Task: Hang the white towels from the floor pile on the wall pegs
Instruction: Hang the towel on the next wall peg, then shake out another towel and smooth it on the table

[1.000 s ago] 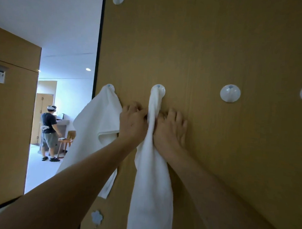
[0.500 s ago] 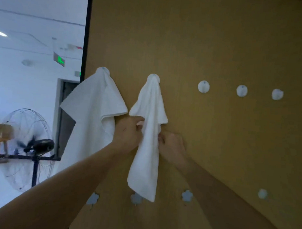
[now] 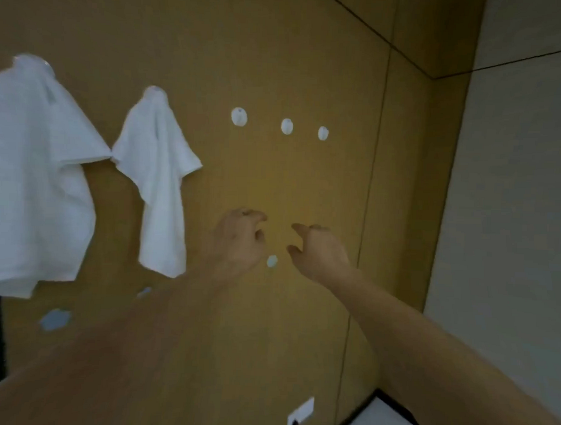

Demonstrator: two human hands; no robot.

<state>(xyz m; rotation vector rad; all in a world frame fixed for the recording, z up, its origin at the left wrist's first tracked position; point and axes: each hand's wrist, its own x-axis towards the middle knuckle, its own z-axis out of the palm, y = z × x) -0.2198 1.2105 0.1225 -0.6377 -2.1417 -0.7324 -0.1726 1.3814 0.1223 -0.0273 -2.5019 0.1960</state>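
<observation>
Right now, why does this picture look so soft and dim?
Head view: motion blur smears the left forearm and the towel on the far-left peg; dim, even light with no glare on the wood wall; wide-angle lens bends the panel seams.

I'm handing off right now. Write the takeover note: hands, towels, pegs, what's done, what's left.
Left hand: empty, fingers loosely curled, off the wall.
Right hand: empty, same.
Larger towel hangs on the leftmost peg; smaller towel hangs on the next peg.
Three bare pegs in the upper row.
Done: two towels hung.
Left: fetch more from the floor pile, which is out of view, and hang them on the bare pegs.
</observation>
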